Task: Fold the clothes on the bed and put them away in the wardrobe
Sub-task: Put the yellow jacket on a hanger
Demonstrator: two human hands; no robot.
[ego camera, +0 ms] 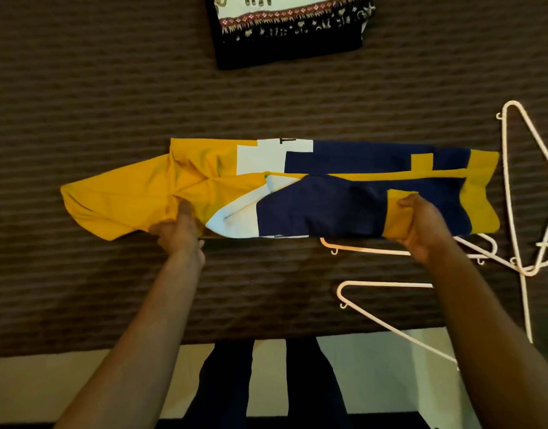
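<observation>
the patterned garment (289, 24) lies far beyond both hands on the bed (96, 103), and its upper part is cut off by the top edge of the view, so only a dark hem and a band of small figures can be made out. a few letters on the white panel of the shirt (266, 187) are too partly folded under to read. the fingertips of both hands are hidden under or inside cloth. one pale hanger (387, 284) passes behind the right forearm, another hanger (368, 249) is half covered by the shirt's near edge, and a third hanger (514, 181) lies out to the right of the right hand, its hook tangled with the others.

the yellow, navy and white shirt lies lengthwise across the brown ribbed bed, folded into a long band between and under the two hands. the left hand (181, 232) reaches forward with the arm nearly straight, its fingers curled and gripping the yellow fabric at the near edge, beside the sleeve that sticks out to its left. the right hand (421, 224) pinches a yellow patch at the near edge, thumb on top, knuckles raised, lifting a flap of navy cloth slightly off the layer beneath. dark trouser legs (232, 382) show below the bed's edge between the forearms.
</observation>
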